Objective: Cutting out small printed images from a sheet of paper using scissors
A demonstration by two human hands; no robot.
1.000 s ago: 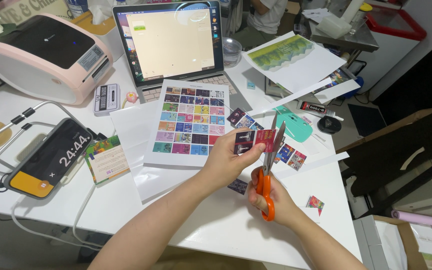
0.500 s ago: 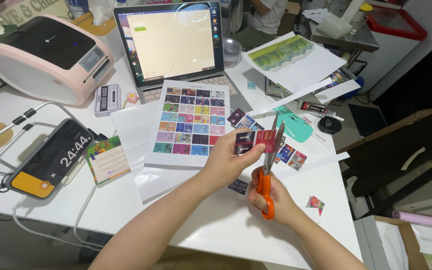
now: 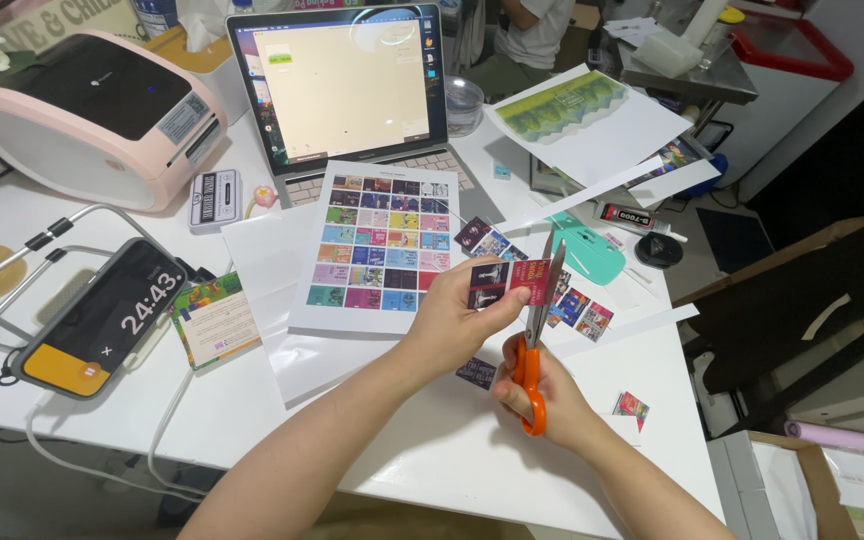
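Barely anything moved since a second ago, your scissors (image 3: 535, 330) just closed slightly on the strip (image 3: 509, 282). Left hand (image 3: 457, 318) fingers pinched that strip above the table (image 3: 432, 440); right hand (image 3: 542, 395) gripped the orange handles.

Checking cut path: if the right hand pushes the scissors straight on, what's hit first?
Likely the small printed strip held by the left hand; the scissors in the right hand point at its right edge.

A small strip of printed cards (image 3: 508, 281), dark purple and red, is held level above the bench, while orange-handled scissors (image 3: 534, 340) stand upright, blades at its red right end.
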